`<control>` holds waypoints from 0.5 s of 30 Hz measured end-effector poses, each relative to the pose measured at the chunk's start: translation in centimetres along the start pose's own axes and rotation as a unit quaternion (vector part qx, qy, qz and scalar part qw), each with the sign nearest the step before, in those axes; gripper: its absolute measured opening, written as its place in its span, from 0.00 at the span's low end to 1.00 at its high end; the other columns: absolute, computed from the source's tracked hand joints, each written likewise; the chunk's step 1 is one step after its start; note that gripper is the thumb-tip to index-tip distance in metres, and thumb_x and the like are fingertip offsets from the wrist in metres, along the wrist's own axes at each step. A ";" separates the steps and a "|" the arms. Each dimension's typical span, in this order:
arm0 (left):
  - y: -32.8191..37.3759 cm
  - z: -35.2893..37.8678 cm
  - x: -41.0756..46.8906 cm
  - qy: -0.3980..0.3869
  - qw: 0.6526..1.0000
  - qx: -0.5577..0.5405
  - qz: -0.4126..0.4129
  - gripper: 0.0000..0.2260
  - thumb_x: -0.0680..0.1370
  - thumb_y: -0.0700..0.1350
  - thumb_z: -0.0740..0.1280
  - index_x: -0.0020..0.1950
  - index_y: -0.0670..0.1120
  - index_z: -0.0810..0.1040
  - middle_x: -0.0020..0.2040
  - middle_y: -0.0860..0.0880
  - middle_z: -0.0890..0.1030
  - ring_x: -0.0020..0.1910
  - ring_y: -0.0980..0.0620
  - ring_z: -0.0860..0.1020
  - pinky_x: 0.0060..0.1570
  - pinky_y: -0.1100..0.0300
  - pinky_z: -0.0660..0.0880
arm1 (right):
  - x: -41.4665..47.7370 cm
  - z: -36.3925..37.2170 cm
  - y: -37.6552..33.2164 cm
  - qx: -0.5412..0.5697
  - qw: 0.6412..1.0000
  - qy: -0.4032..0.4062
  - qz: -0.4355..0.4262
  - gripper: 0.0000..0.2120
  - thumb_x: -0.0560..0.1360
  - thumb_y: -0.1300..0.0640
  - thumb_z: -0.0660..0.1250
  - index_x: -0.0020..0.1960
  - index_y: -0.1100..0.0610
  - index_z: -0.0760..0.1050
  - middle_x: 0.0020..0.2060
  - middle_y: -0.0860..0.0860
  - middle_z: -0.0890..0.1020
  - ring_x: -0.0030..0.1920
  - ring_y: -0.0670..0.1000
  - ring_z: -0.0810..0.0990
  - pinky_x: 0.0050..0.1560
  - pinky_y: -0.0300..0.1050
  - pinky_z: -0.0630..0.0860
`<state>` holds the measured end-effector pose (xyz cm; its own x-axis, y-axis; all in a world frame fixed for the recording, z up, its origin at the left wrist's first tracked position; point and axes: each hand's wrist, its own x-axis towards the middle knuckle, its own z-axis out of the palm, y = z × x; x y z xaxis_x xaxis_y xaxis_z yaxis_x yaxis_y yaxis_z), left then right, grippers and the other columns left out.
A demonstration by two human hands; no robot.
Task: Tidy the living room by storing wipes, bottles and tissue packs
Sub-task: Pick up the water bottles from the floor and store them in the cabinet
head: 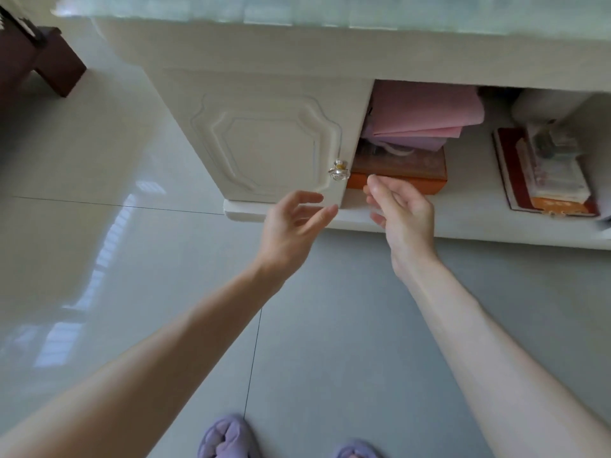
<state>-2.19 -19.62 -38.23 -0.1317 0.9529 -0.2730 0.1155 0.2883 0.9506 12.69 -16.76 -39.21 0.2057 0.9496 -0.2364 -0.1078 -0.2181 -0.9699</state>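
A low cream cabinet stands ahead of me. Its left door with a clear knob is shut, and the compartment to the right is open. My left hand hovers just below the knob, fingers relaxed and empty. My right hand is at the front of the open shelf, fingers loosely curled, holding nothing that I can see. Inside lie pink and purple folded packs on a brown box and an orange box.
A red-edged stack with a white roll on top sits further right on the shelf. A dark wooden furniture leg stands at the far left on the glossy tiled floor. My purple slippers are at the bottom edge.
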 end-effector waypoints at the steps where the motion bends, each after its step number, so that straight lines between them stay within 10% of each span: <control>1: 1.0 -0.1 -0.9 -0.005 1.000 0.001 -0.008 0.10 0.75 0.47 0.72 0.54 0.45 0.78 0.43 0.53 0.83 0.37 0.68 0.79 0.35 0.75 0.71 | -1.0 -0.4 -1.0 -0.009 1.000 0.000 0.011 0.05 0.73 0.51 0.71 0.47 0.50 0.79 0.43 0.45 0.85 0.48 0.45 0.82 0.48 0.39 0.77; 15: 25.5 0.4 -10.2 -0.086 0.993 0.028 -0.076 0.07 0.74 0.44 0.72 0.50 0.51 0.78 0.40 0.54 0.81 0.34 0.67 0.77 0.35 0.74 0.71 | -10.5 -5.7 -25.5 -0.009 0.991 0.064 0.118 0.02 0.75 0.53 0.69 0.44 0.50 0.79 0.43 0.49 0.85 0.45 0.47 0.83 0.51 0.45 0.77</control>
<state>2.47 -21.98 -11.27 0.0178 0.8988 -0.4380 0.1615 0.4298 0.8884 18.86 -22.47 -12.34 0.2984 0.8354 -0.4616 -0.1508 -0.4363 -0.8871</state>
